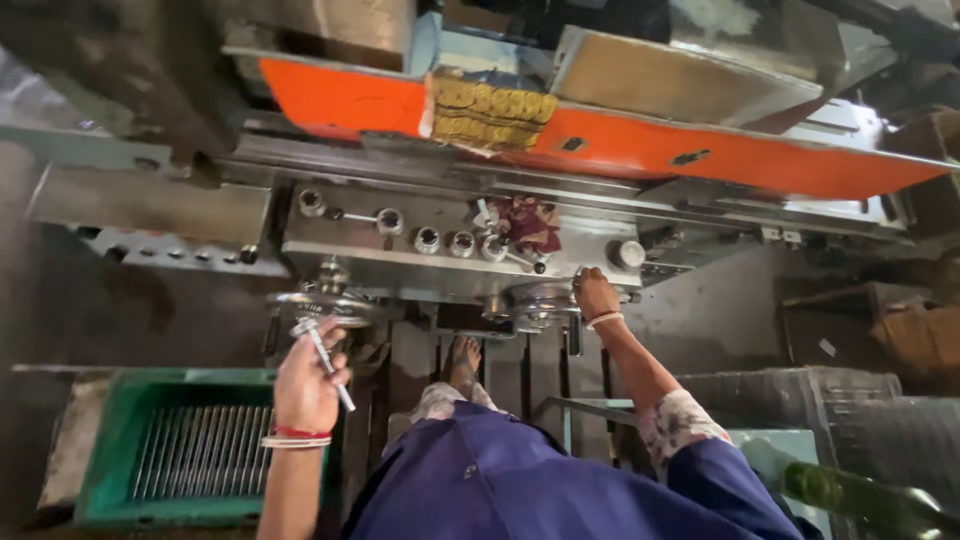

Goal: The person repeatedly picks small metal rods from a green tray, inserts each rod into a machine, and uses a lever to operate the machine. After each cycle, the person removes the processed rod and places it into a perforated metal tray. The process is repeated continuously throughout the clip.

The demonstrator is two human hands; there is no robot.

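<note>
Your left hand (305, 385) fingers grip a metal rod (327, 357) below the left handwheel (322, 303), right hand (596, 294) fingers closed on the right handwheel (545, 298); machine setting apparently mid-adjustment, rods (200, 450) wait in the green tray (115, 440)

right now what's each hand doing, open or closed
Left hand: closed on a thin metal rod by the left handwheel.
Right hand: closed on the right handwheel.
</note>
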